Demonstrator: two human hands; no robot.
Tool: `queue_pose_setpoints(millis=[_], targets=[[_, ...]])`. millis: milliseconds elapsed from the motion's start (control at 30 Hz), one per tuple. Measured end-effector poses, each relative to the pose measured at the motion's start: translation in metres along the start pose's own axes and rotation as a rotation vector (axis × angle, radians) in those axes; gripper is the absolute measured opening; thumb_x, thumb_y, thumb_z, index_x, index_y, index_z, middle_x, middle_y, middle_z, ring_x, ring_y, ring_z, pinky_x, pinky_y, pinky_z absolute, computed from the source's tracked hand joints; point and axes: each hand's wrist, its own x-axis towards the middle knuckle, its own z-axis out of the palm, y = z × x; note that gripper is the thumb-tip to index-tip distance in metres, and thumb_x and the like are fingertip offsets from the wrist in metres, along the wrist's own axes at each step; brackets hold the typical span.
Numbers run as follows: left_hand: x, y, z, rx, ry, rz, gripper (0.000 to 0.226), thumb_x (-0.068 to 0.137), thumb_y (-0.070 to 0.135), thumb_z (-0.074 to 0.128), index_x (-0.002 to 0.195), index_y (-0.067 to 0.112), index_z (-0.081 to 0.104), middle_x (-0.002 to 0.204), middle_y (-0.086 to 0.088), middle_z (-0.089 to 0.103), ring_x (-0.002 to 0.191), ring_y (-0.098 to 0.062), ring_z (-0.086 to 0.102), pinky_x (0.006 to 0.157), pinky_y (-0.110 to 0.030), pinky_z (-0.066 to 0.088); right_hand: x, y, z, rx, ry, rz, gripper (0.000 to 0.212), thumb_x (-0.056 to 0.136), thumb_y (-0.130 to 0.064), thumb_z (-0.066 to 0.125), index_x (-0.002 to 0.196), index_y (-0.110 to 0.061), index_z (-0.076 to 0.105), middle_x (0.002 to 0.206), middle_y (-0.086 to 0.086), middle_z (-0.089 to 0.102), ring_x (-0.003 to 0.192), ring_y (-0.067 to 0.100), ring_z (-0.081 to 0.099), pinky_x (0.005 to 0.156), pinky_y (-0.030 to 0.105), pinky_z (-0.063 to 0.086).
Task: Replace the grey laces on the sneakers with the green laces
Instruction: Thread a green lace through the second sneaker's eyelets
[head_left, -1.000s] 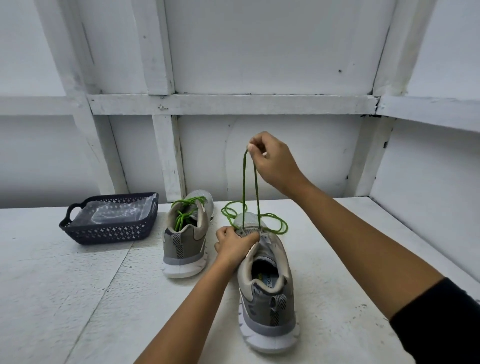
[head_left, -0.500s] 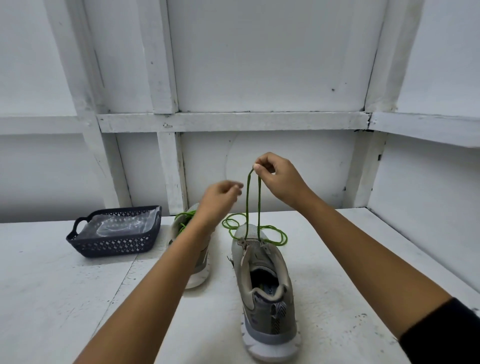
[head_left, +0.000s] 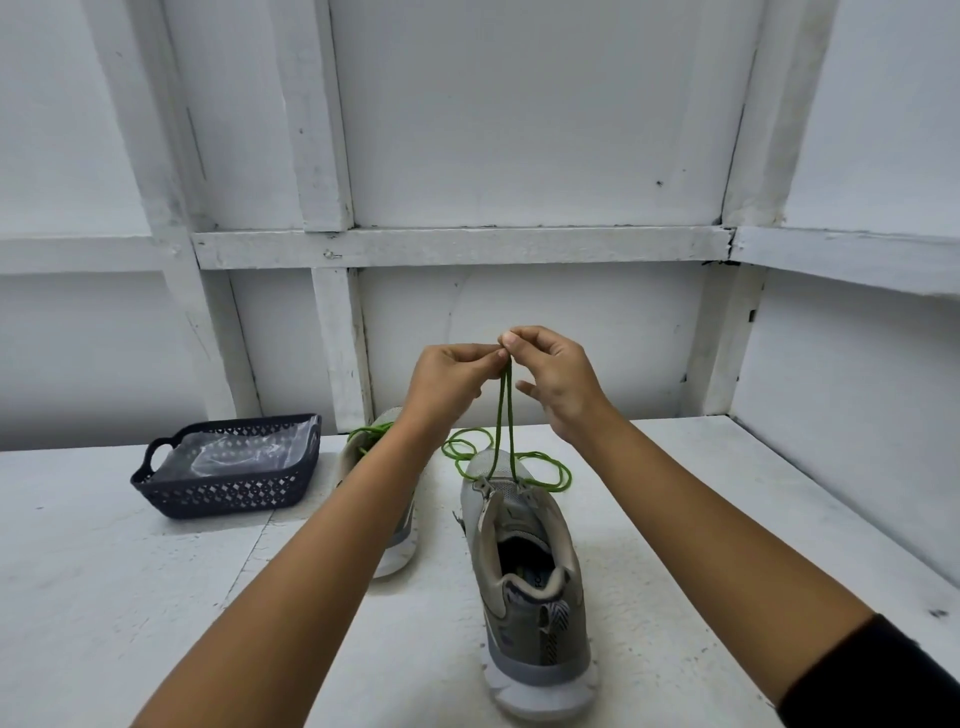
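Surface: white painted table (head_left: 130, 597), scuffed and speckled, with a seam running through it.
Room: white panelled wall (head_left: 519, 130) with raised battens, closing in at a corner on the right.
Green lace (head_left: 506, 415): two strands rise from the front eyelets of the near sneaker (head_left: 524, 571); slack loops lie by its toe.
Left hand (head_left: 447, 379): fingertips pinch the lace top.
Right hand (head_left: 558, 379): thumb and forefinger pinch the same spot, other fingers loose.
Second sneaker (head_left: 402, 545): green-laced, partly behind the left arm.
Dark basket (head_left: 228, 493): far left, holding a clear plastic bag (head_left: 244, 454).

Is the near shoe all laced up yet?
Not yet. The green lace runs through only the front eyelets of the near shoe; left hand and right hand pinch its strands above.
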Motion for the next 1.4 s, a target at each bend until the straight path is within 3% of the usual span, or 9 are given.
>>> queue_pose_setpoints(millis=[200,300,500,633,833,967,1100,1200,1400], targets=[[0.000,-0.003,0.001,-0.027,0.005,0.037,0.015,0.088,0.012,0.064,0.098,0.003,0.071,0.077,0.001,0.069,0.063,0.006,0.064,0.056,-0.006,0.044,-0.004,0.001,-0.006,-0.063,-0.009,-0.015,0.012,0.093,-0.025,0.057,0.092,-0.023,0.068,0.087,-0.012,0.064,0.085,0.002,0.055,0.072,0.026,0.044],[0.000,-0.003,-0.002,-0.048,-0.035,0.008,0.010,0.088,0.014,0.063,0.091,0.011,0.072,0.074,0.006,0.070,0.068,0.003,0.065,0.064,-0.014,0.047,-0.003,-0.002,-0.015,-0.147,-0.051,-0.098,0.017,0.094,-0.023,0.055,0.105,-0.025,0.067,0.089,-0.008,0.065,0.085,0.009,0.059,0.073,0.027,0.050],[0.002,-0.006,-0.003,-0.096,-0.087,-0.025,0.011,0.089,0.016,0.062,0.084,0.019,0.071,0.075,0.008,0.073,0.084,-0.011,0.066,0.081,-0.030,0.046,-0.001,-0.001,-0.017,-0.220,-0.098,-0.230,0.021,0.092,-0.011,0.057,0.106,-0.024,0.067,0.094,-0.009,0.068,0.084,0.009,0.066,0.073,0.022,0.051],[0.003,-0.008,0.001,-0.109,-0.086,-0.015,0.013,0.089,0.014,0.062,0.081,0.020,0.070,0.071,0.009,0.072,0.080,-0.008,0.066,0.081,-0.030,0.046,0.000,0.005,-0.019,-0.231,-0.067,-0.283,0.024,0.091,-0.007,0.059,0.112,-0.014,0.067,0.093,-0.008,0.066,0.081,0.003,0.065,0.074,0.018,0.052],[0.004,-0.010,0.005,-0.130,-0.066,0.030,0.014,0.089,0.013,0.062,0.082,0.021,0.071,0.072,0.012,0.072,0.079,-0.003,0.065,0.078,-0.027,0.045,0.000,0.007,-0.021,-0.269,-0.029,-0.334,0.025,0.091,-0.003,0.058,0.115,-0.004,0.066,0.091,-0.005,0.064,0.089,0.023,0.065,0.079,0.033,0.057],[0.003,-0.012,0.007,-0.115,-0.055,0.048,0.015,0.089,0.013,0.062,0.083,0.023,0.071,0.071,0.013,0.072,0.077,-0.001,0.065,0.075,-0.025,0.045,0.002,0.010,-0.022,-0.340,-0.016,-0.381,0.023,0.090,-0.004,0.059,0.111,-0.005,0.068,0.095,0.003,0.067,0.093,0.022,0.066,0.084,0.041,0.055],[0.004,-0.011,0.009,-0.148,-0.055,0.011,0.016,0.089,0.012,0.061,0.080,0.021,0.070,0.070,0.011,0.072,0.079,-0.006,0.066,0.080,-0.029,0.046,0.001,0.008,-0.024,-0.339,-0.031,-0.397,0.023,0.089,-0.002,0.059,0.110,-0.007,0.069,0.093,-0.002,0.066,0.091,0.018,0.065,0.085,0.040,0.055],[0.004,-0.012,0.008,-0.147,-0.085,-0.012,0.015,0.090,0.012,0.060,0.081,0.019,0.070,0.070,0.011,0.072,0.080,-0.009,0.065,0.080,-0.029,0.045,0.001,0.008,-0.026,-0.319,-0.059,-0.374,0.025,0.090,-0.001,0.058,0.111,-0.010,0.067,0.092,-0.003,0.065,0.091,0.025,0.065,0.083,0.038,0.056],[0.004,-0.012,0.004,-0.091,-0.114,0.001,0.014,0.092,0.013,0.058,0.086,0.018,0.070,0.081,0.006,0.072,0.088,-0.013,0.065,0.083,-0.031,0.045,-0.001,0.005,-0.027,-0.242,-0.121,-0.275,0.028,0.093,-0.004,0.054,0.116,-0.019,0.062,0.095,-0.002,0.063,0.095,0.023,0.066,0.080,0.031,0.057]])
